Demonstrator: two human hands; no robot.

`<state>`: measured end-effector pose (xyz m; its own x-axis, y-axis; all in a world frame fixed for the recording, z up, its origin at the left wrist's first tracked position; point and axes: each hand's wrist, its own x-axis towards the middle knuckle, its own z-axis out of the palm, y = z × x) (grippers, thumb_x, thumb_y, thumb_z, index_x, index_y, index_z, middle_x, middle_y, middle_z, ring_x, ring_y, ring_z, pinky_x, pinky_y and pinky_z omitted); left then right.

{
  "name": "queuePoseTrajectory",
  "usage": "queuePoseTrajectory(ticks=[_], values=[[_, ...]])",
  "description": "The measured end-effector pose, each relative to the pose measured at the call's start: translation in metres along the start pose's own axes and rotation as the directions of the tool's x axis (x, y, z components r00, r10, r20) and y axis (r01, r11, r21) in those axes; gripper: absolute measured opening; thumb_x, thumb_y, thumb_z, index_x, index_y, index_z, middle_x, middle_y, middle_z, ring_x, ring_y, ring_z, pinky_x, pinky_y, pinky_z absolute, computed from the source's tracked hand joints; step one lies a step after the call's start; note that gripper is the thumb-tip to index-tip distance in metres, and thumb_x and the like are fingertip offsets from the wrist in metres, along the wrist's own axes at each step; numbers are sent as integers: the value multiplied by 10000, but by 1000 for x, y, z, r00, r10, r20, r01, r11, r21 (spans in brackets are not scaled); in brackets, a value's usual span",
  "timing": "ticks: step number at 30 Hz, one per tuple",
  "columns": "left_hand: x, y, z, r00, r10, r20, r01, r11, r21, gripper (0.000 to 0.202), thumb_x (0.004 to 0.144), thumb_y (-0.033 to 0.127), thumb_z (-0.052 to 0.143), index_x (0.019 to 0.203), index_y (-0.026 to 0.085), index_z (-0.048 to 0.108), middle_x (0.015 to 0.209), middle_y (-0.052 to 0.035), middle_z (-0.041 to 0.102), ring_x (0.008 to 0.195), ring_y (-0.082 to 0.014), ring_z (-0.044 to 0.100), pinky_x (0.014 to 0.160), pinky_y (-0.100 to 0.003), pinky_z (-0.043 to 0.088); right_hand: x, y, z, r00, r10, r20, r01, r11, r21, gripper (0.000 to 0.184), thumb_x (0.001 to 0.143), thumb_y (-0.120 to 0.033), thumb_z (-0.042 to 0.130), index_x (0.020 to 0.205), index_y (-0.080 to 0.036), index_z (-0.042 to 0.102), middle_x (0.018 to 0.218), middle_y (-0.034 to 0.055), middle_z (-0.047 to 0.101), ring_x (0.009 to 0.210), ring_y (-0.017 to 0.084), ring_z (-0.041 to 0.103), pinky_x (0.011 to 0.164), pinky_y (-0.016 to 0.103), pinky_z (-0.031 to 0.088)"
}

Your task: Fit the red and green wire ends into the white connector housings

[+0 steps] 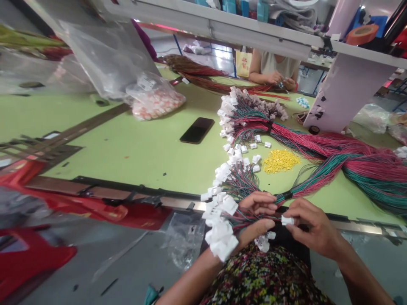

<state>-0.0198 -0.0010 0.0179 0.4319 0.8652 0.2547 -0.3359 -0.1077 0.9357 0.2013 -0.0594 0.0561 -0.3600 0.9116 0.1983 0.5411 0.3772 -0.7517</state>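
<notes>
My left hand [254,216] grips a harness of thin red and green wires [244,216] just below a black tie [287,195], with clusters of white plastic connectors [219,233] hanging beside it. My right hand [313,224] pinches a single white connector [287,220] between thumb and fingers, close to the left hand. The wires run from my hands across the green table [127,156] to the upper right, where a longer pink and teal bundle [349,156] spreads out. A second bunch of connectors [241,110] lies farther up the table.
A black phone [197,130] lies face up on the table near a heap of small yellow pieces [281,161]. A plastic bag of pink-and-white parts [155,101] sits at the back. Across the table, a co-worker's hands [280,78] work near red wires. A metal strip [178,203] edges the table.
</notes>
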Motion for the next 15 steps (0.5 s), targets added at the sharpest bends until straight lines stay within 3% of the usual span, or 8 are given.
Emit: queuePoseTrajectory(ticks=[3, 6, 8, 10, 12, 15], values=[[2, 5, 0, 981, -143, -132, 115, 973, -199, 336, 868, 432, 761, 1115, 221, 674, 915, -40, 703, 598, -110, 578, 555, -251, 503, -19, 10, 8, 987, 33, 158, -8, 987, -160, 166, 880, -80, 633, 972, -213, 672, 887, 24, 620, 753, 176, 617, 649, 273, 491], [3, 3, 7, 972, -224, -69, 214, 969, -125, 339, 964, 535, 592, 1058, 217, 665, 639, 39, 583, 434, -83, 351, 417, -230, 278, -25, 16, 16, 967, 22, 253, 23, 984, -174, 107, 886, -161, 708, 967, -224, 678, 843, 7, 641, 689, 168, 619, 603, 257, 471], [2, 1, 12, 968, -242, 59, 240, 970, 41, 392, 1000, 564, 504, 1013, 210, 671, 573, 46, 539, 448, -103, 385, 442, -243, 283, -18, 15, 18, 987, 11, 163, 6, 995, -103, 74, 923, -235, 709, 989, -232, 678, 848, 8, 660, 664, 155, 609, 595, 255, 471], [3, 0, 16, 960, -239, 148, 218, 966, 141, 410, 997, 586, 488, 987, 210, 652, 569, 49, 522, 478, -119, 437, 468, -250, 312, -4, 10, 16, 1000, -9, -22, 9, 1000, -10, 28, 971, -250, 656, 970, -233, 678, 862, 19, 674, 706, 158, 622, 629, 263, 489], [3, 3, 19, 960, -232, 154, 207, 964, 164, 397, 991, 592, 488, 934, 217, 604, 565, 61, 491, 479, -121, 436, 472, -247, 314, 12, 2, 14, 984, -40, -175, 50, 997, 58, 93, 987, -233, 630, 911, -229, 683, 886, 34, 688, 792, 170, 649, 703, 281, 517], [4, 8, 19, 973, -204, 104, 173, 953, 248, 382, 1002, 539, 495, 812, 217, 572, 573, 50, 511, 497, -120, 443, 481, -241, 328, 31, -8, 13, 954, -53, -296, 98, 985, 141, 67, 945, -236, 688, 879, -229, 677, 954, 43, 700, 888, 184, 667, 785, 308, 540]])
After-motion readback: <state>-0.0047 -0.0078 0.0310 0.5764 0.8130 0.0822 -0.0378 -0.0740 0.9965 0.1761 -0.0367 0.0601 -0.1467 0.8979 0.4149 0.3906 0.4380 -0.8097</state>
